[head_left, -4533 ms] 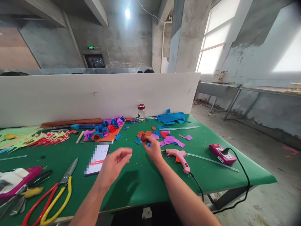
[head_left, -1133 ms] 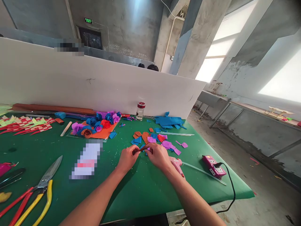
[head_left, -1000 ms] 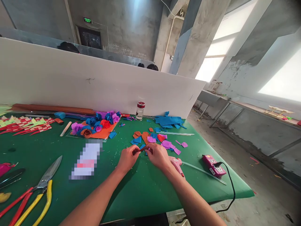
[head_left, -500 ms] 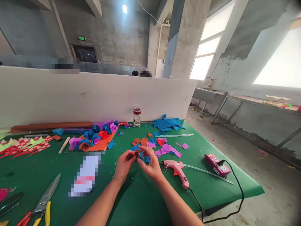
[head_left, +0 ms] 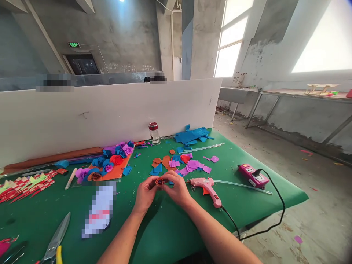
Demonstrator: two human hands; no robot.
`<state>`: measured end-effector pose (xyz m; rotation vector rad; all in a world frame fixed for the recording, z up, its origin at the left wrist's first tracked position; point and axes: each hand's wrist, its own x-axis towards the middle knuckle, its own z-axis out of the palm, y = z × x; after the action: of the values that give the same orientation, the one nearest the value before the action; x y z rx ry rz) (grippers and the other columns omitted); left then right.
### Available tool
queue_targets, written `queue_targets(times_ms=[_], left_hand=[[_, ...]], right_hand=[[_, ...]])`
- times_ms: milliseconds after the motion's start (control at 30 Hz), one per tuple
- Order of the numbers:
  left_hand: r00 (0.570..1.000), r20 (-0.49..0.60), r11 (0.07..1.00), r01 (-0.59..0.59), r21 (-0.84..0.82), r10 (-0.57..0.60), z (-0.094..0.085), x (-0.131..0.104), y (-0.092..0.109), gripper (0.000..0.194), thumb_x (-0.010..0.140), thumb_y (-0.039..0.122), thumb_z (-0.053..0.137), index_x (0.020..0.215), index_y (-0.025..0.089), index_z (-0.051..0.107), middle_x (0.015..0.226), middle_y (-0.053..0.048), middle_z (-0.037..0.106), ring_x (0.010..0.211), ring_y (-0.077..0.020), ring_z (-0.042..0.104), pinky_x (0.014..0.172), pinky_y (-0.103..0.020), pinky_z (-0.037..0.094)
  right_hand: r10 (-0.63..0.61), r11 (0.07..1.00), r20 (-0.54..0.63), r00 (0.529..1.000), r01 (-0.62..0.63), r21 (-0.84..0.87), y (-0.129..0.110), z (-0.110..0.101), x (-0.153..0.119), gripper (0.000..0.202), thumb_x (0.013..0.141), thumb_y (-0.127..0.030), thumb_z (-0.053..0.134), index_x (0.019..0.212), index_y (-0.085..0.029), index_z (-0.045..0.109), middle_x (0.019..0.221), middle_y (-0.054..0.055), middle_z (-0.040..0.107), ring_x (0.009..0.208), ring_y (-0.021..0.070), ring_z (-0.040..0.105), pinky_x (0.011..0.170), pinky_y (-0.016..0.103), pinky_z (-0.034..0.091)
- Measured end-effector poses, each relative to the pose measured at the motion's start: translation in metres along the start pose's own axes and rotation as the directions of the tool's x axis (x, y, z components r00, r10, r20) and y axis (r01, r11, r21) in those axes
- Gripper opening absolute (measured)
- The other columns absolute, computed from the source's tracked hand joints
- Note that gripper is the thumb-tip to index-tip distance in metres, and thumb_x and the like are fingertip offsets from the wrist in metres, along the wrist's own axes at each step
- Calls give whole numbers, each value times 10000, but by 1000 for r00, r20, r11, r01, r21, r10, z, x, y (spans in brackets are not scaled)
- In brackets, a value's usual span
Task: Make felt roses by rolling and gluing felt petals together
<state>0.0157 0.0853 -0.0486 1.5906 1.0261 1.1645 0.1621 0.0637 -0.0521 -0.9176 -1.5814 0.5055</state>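
Note:
Between my two hands, above the green table, is a small brown paper rose (head_left: 159, 181) with a curled centre. My left hand (head_left: 146, 194) pinches it from the left. My right hand (head_left: 176, 188) has its thumb and fingers closed on the rose's right side. Just beyond them lie loose brown petals (head_left: 167, 162), blue paper pieces (head_left: 157, 168) and purple petals (head_left: 192, 166). A pink hot glue gun (head_left: 206, 187) rests close to the right of my right hand, a clear glue stick in its back.
Finished paper flowers (head_left: 108, 163) sit at left on an orange sheet. Scissors (head_left: 58, 234) lie at lower left. A lidded glass jar (head_left: 154, 134) stands by the white partition (head_left: 115, 113). At right, a pink power socket (head_left: 253, 176) has a black cable (head_left: 284, 209) looping over the table edge.
My right hand's fingers, lifted and spread before, have come down and closed on the rose. The whole view has shifted as my head turned slightly.

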Motion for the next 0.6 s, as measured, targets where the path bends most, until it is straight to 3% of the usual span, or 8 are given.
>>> queue_targets(times_ms=[133, 267, 433, 600], left_hand=[[999, 33, 999, -8, 32, 7, -1, -1, -1, 184, 707, 373, 722, 745, 193, 714, 744, -16, 733, 712, -189, 645, 691, -268, 520], [1000, 12, 997, -12, 83, 11, -2, -1, -3, 188, 703, 369, 718, 739, 185, 734, 722, -20, 737, 702, -193, 656, 678, -264, 516], [999, 14, 987, -32, 160, 30, -4, 0, -7, 265, 754, 433, 667, 812, 191, 758, 742, -35, 752, 684, -198, 680, 669, -272, 530], [997, 66, 984, -39, 174, 28, -4, -1, -9, 294, 784, 472, 649, 849, 208, 760, 800, -43, 767, 695, -209, 699, 681, -283, 541]], right_hand=[[-16, 999, 17, 1000, 15, 53, -2, -4, 0, 140, 813, -174, 622, 922, -220, 697, 862, 24, 655, 782, 149, 620, 724, 267, 519], [-6, 995, 39, 999, 2, 104, -4, -11, -1, 328, 806, -371, 699, 1092, -215, 661, 933, 39, 653, 815, 168, 601, 767, 294, 497], [80, 978, 15, 997, -81, 194, 0, -21, 1, 344, 962, -452, 460, 991, -222, 715, 937, 51, 672, 882, 186, 609, 792, 301, 466], [104, 972, 36, 994, -109, 206, 4, -26, 4, 329, 939, -450, 519, 890, -227, 755, 856, 46, 694, 860, 193, 615, 788, 304, 457]])
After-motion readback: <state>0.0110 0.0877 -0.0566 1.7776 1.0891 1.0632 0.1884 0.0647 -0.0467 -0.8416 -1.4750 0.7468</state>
